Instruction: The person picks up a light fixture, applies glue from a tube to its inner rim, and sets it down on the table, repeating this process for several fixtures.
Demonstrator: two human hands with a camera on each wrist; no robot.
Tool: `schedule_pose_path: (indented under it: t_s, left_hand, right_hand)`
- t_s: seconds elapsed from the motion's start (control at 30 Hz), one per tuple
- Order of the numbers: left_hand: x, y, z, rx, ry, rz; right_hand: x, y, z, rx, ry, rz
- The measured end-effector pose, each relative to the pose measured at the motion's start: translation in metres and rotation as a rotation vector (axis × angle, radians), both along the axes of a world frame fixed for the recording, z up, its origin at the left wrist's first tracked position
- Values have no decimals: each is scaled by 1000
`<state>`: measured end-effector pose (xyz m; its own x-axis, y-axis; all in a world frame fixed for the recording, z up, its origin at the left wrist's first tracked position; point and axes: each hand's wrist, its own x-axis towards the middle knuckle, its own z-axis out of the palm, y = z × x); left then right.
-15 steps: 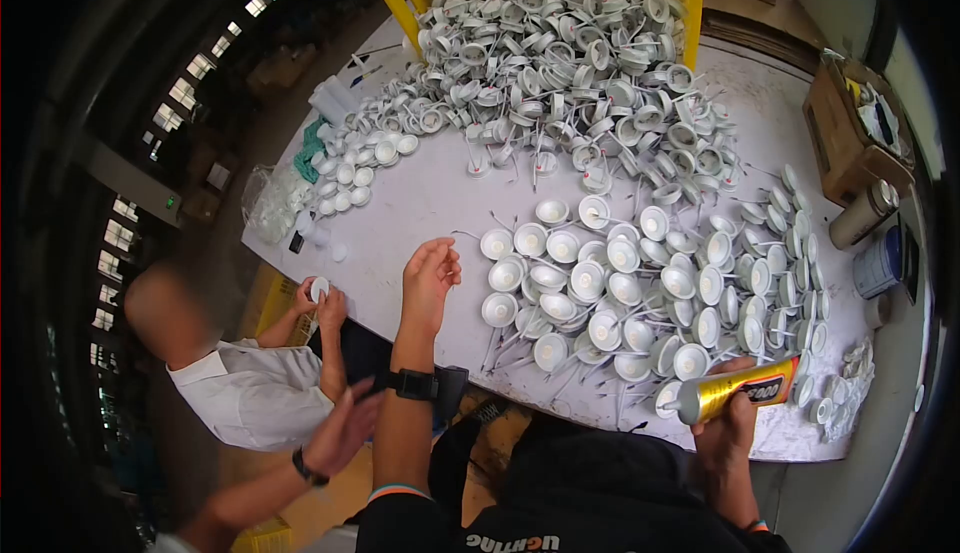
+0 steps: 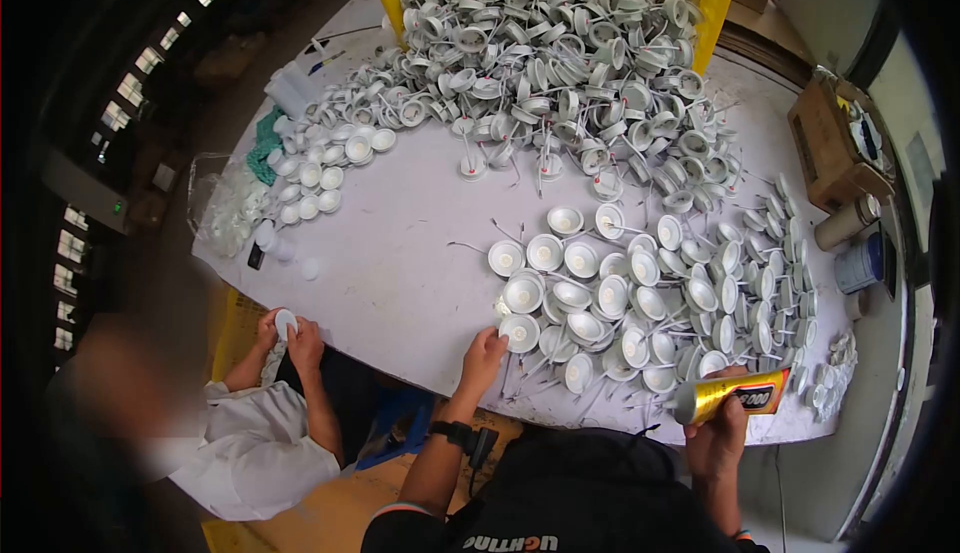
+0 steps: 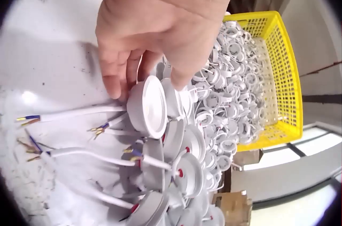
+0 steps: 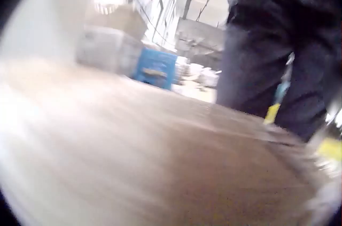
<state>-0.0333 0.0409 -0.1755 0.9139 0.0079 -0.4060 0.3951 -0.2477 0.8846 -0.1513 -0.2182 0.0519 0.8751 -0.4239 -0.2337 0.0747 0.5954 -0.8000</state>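
In the head view, my left hand [image 2: 484, 361] is at the near left edge of a cluster of white round downlights. Its fingertips are right at the rim of one downlight [image 2: 519, 333]. The left wrist view has that hand [image 3: 155, 34] over the cluster, with thumb and bent fingers spread about a white downlight [image 3: 147, 107]. White cables with bare coloured wire ends trail from the housings. My right hand [image 2: 716, 441] grips a yellow glue tube [image 2: 735, 396] marked 8000, its nozzle pointing left over the near downlights. The right wrist view is blurred and shows neither.
A yellow crate [image 2: 716, 8] at the back spills a heap of white ring parts [image 2: 560, 63]. Small white cups [image 2: 330, 178] lie at the left, beside a plastic bag [image 2: 220, 208]. A carton [image 2: 825, 148] and cans stand on the right. Another person [image 2: 250, 463] sits at left, handling a white disc.
My left hand has come down from the air above the table to the near left downlights. The right hand still holds the glue tube. The seated person's hands have shifted left in view.
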Motion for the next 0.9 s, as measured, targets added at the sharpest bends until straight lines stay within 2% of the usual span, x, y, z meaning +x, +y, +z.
schedule_pose_path:
  t_s: [0.03,0.1,0.13,0.2,0.33,0.43,0.6,0.7,0.73,0.8,0.9]
  left_hand:
    - [12,-2,6,-14,8,-6]
    - [26,-3,12,-182,181,-131]
    - [29,-1,2,-192,188,-134]
    - [37,2,-20,2,57,-319]
    - [35,3,-14,-139,135,-249]
    - [27,11,13,-118,181,-210]
    - [21,25,51,-342,412,-21]
    - [17,18,84,-425,351,29]
    - [17,14,100,-427,348,14]
    - [17,5,136,-602,343,-113]
    - [18,-24,191,-626,344,-252]
  right_hand:
    - [3,6,-1,-16,-9,-3]
    - [8,20,-2,-41,-3,-9]
    - [13,29,-1,-14,-2,-66]
    - [19,38,-2,6,-1,-124]
    - [25,42,-2,-29,0,-64]
    - [26,38,-3,-17,11,-70]
    - [30,26,-7,23,13,-55]
    - [33,18,-6,16,-20,15]
    - [34,16,-6,11,-26,1]
    - [37,17,-5,-4,-92,75]
    - [47,22,-8,-2,-130,90]
